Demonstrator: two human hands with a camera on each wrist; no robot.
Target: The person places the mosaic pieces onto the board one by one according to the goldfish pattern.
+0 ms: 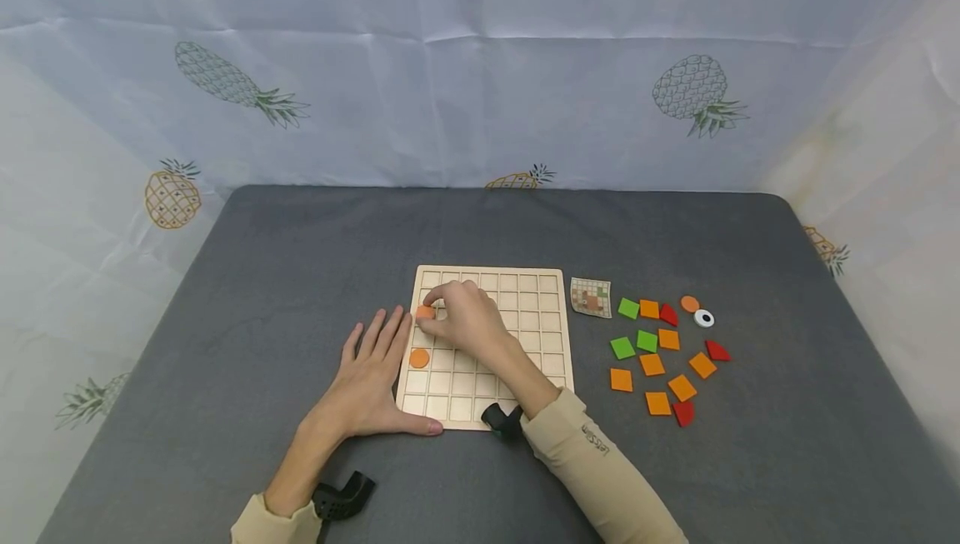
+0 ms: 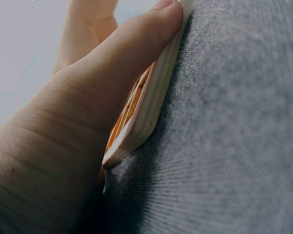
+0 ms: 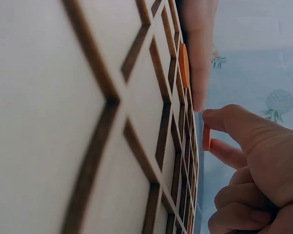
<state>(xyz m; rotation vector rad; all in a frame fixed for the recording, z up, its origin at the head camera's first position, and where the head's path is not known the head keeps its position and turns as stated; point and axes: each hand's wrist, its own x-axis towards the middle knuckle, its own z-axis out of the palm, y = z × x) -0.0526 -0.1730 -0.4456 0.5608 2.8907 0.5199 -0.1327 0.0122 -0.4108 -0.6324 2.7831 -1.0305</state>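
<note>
My right hand (image 1: 468, 319) pinches an orange tile (image 1: 425, 311) between thumb and forefinger, above the left column of a wooden grid board (image 1: 506, 327). Seen edge-on in the right wrist view, this tile (image 3: 206, 136) is held just off the board's surface; the fingers cover part of its outline. An orange round disc (image 1: 419, 358) lies in a cell lower in the same column. My left hand (image 1: 372, 377) rests along the board's left side with fingers straight, its thumb against the front edge. The left wrist view shows that thumb (image 2: 141, 39) on the board's rim (image 2: 158, 92).
Right of the board lies a small patterned card (image 1: 591, 297). Beyond it are scattered orange squares (image 1: 651, 364), green squares (image 1: 622, 348), red pieces (image 1: 683, 413), an orange disc (image 1: 690, 303) and a white-and-black eye disc (image 1: 703, 318), on a grey cloth (image 1: 787, 461).
</note>
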